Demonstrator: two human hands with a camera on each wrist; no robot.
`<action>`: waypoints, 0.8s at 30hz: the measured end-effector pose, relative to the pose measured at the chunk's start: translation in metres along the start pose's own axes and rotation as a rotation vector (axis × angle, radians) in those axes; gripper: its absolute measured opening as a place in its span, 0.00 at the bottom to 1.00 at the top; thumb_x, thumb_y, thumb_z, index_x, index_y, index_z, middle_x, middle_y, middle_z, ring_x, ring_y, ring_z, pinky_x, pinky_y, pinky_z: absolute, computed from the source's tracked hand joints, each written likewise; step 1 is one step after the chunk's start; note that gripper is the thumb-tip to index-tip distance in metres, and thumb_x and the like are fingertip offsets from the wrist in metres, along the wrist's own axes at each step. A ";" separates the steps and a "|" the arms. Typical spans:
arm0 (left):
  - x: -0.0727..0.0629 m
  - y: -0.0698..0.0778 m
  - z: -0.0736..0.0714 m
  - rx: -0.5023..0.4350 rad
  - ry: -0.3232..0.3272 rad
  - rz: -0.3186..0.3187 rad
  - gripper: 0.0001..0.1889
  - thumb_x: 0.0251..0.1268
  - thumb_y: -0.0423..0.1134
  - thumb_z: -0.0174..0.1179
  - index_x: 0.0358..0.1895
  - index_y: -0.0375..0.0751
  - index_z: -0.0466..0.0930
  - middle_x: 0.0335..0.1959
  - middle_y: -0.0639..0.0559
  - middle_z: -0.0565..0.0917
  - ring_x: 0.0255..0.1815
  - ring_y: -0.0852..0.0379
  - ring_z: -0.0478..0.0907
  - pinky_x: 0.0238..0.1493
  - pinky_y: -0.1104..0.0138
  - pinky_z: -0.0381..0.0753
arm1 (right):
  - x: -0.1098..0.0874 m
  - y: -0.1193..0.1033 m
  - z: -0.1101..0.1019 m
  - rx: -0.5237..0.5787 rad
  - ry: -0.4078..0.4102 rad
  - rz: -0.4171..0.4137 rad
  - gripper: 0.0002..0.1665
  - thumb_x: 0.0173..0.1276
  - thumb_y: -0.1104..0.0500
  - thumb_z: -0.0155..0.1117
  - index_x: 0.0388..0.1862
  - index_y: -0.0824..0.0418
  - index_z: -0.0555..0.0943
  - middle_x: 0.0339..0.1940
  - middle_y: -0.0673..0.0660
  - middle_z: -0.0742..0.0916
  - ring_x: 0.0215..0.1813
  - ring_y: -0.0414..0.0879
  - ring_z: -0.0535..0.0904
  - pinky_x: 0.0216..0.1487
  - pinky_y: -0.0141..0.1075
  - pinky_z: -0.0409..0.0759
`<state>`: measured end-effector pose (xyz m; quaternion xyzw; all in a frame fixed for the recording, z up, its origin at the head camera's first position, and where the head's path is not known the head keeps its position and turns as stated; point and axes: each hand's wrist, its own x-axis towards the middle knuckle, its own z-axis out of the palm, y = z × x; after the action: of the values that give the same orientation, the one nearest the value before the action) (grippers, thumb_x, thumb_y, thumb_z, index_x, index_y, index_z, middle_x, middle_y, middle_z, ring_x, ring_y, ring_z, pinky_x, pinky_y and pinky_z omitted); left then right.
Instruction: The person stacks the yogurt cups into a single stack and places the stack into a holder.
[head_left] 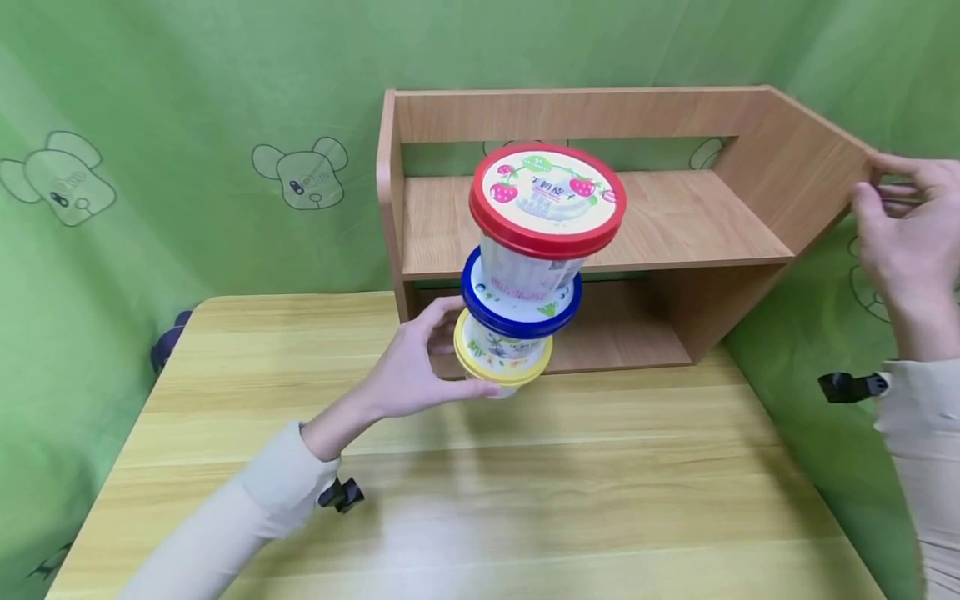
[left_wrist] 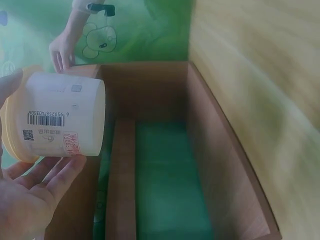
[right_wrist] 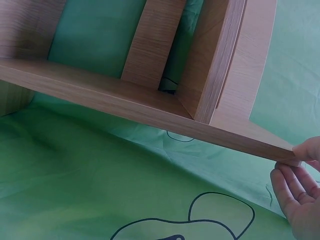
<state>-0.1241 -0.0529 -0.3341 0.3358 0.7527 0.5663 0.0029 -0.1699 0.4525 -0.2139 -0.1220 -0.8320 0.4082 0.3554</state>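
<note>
My left hand (head_left: 416, 362) grips the lowest tub (head_left: 510, 372) of a stack of three, its yellow lid between thumb and fingers. On it stands a tub with a blue lid (head_left: 517, 323), and on top a larger tub with a red lid (head_left: 551, 200) printed with strawberries. The stack is held up in front of a wooden shelf (head_left: 690, 221). In the left wrist view the yellow-lidded tub (left_wrist: 62, 112) shows a barcode on its white side. My right hand (head_left: 911, 225) pinches the front edge of the shelf's right side panel (right_wrist: 245, 145), thumb on one face, fingers on the other.
The two-level shelf stands at the back of a light wooden table (head_left: 600, 492). Its upper board (head_left: 675, 221) and lower board (head_left: 622, 333) open toward me. Green cloth (head_left: 187, 108) with bear drawings hangs behind and at the sides. Something dark purple (head_left: 167, 342) sits by the table's left edge.
</note>
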 end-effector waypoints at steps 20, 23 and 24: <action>0.033 0.026 -0.012 0.004 0.005 0.003 0.46 0.50 0.37 0.82 0.75 0.45 0.68 0.63 0.49 0.84 0.59 0.53 0.86 0.60 0.60 0.91 | -0.006 -0.002 -0.001 0.026 0.024 -0.008 0.24 0.75 0.65 0.58 0.67 0.51 0.82 0.49 0.33 0.74 0.45 0.21 0.75 0.51 0.05 0.75; 0.038 0.030 -0.014 0.003 0.005 0.013 0.47 0.50 0.37 0.82 0.76 0.45 0.67 0.63 0.48 0.84 0.60 0.52 0.85 0.60 0.60 0.91 | -0.009 -0.003 -0.001 0.009 0.043 -0.014 0.24 0.75 0.65 0.58 0.66 0.51 0.83 0.48 0.33 0.74 0.44 0.21 0.74 0.50 0.05 0.74; 0.040 0.031 -0.015 0.000 0.007 0.016 0.47 0.50 0.37 0.82 0.76 0.45 0.67 0.63 0.48 0.84 0.60 0.52 0.85 0.60 0.60 0.91 | -0.009 -0.003 -0.001 0.006 0.044 -0.016 0.24 0.76 0.65 0.58 0.66 0.51 0.83 0.48 0.32 0.74 0.44 0.21 0.74 0.50 0.05 0.73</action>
<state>-0.1451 -0.0415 -0.2874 0.3401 0.7500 0.5673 -0.0042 -0.1625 0.4467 -0.2158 -0.1233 -0.8237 0.4050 0.3772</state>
